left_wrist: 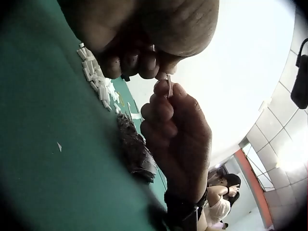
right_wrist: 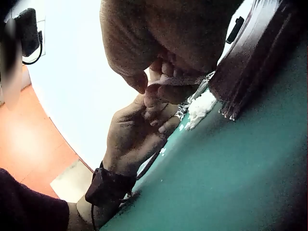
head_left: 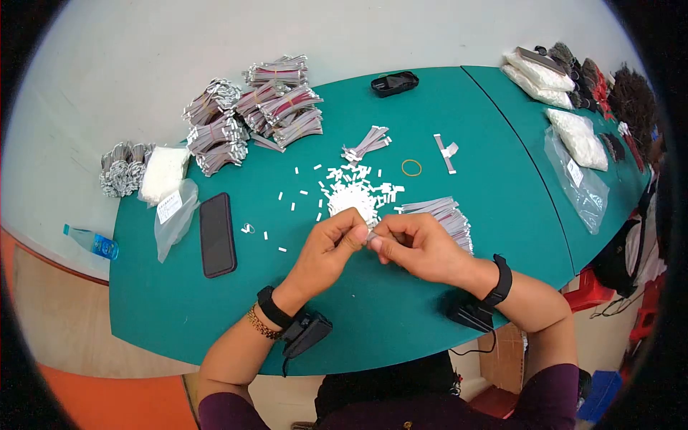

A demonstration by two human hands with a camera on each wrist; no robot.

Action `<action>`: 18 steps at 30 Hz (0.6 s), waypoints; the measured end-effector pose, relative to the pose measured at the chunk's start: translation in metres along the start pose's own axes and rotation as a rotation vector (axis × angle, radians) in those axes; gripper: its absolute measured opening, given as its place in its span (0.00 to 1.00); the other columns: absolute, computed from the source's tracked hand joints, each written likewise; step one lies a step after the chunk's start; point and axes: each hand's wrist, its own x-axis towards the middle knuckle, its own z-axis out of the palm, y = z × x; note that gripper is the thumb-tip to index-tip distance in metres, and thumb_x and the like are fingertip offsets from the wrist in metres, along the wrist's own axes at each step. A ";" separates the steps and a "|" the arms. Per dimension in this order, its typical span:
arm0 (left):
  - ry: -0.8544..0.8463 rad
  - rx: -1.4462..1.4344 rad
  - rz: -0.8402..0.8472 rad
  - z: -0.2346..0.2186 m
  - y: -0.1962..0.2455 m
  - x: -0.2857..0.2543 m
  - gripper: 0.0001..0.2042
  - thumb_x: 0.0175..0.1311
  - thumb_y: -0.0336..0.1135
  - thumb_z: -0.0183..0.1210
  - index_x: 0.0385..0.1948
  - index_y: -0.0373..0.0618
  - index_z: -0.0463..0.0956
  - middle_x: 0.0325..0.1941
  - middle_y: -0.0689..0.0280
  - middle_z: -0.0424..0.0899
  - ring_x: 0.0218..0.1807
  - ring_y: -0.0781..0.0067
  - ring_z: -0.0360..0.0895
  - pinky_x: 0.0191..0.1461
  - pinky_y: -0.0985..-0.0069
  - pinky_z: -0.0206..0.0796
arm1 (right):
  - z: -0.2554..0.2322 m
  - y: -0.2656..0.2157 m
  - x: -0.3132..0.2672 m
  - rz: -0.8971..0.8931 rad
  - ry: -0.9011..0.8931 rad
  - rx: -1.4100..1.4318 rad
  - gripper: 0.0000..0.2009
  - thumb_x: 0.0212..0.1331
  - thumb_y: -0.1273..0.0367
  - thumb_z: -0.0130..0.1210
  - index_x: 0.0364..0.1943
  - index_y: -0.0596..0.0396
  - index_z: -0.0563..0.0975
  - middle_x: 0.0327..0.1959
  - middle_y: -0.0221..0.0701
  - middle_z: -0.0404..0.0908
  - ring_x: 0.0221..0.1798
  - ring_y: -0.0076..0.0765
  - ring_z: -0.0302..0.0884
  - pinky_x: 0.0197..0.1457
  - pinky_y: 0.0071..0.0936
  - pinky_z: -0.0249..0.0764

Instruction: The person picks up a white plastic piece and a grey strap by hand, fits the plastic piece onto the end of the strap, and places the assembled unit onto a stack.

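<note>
Both hands meet over the front edge of a heap of small white connectors (head_left: 352, 201). My right hand (head_left: 423, 247) pinches a short flat grey ribbon cable (right_wrist: 180, 81) between thumb and forefinger; part of it runs behind the curled fingers. Fingertip to fingertip with it, my left hand (head_left: 326, 247) pinches a small white connector (left_wrist: 164, 75) at the cable's end. Fingers hide most of that joint. Beside the right hand lies a bundle of grey ribbon cables (head_left: 448, 221). A smaller cable bundle (head_left: 368, 145) rests behind the heap.
Tied cable bundles (head_left: 279, 107) are stacked at the back left, near a white bag (head_left: 164, 175) and a phone (head_left: 218, 235). A rubber band (head_left: 411, 168), a single cable (head_left: 446, 153) and a black case (head_left: 395, 84) lie farther back. More bags (head_left: 577, 140) stand right of the table seam.
</note>
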 end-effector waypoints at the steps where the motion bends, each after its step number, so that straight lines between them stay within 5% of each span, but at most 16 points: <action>1: -0.001 0.002 0.002 0.000 0.001 0.000 0.13 0.67 0.41 0.48 0.24 0.43 0.66 0.22 0.75 0.66 0.26 0.87 0.56 0.30 0.85 0.51 | 0.000 -0.002 0.000 0.014 -0.012 0.019 0.10 0.60 0.67 0.50 0.27 0.58 0.75 0.17 0.21 0.71 0.20 0.11 0.62 0.21 0.15 0.57; 5: 0.000 0.009 0.005 0.001 0.001 0.000 0.13 0.66 0.41 0.48 0.24 0.43 0.66 0.22 0.75 0.66 0.26 0.87 0.57 0.30 0.85 0.51 | -0.003 -0.001 0.001 0.122 -0.025 0.042 0.09 0.60 0.67 0.50 0.27 0.58 0.76 0.16 0.21 0.72 0.20 0.11 0.62 0.21 0.14 0.57; 18: 0.031 0.020 -0.013 0.011 0.000 -0.004 0.11 0.67 0.36 0.47 0.24 0.43 0.65 0.22 0.75 0.63 0.26 0.87 0.55 0.29 0.85 0.49 | 0.004 0.002 -0.004 -0.019 0.049 -0.006 0.10 0.60 0.69 0.50 0.24 0.58 0.74 0.16 0.20 0.70 0.20 0.10 0.59 0.20 0.15 0.55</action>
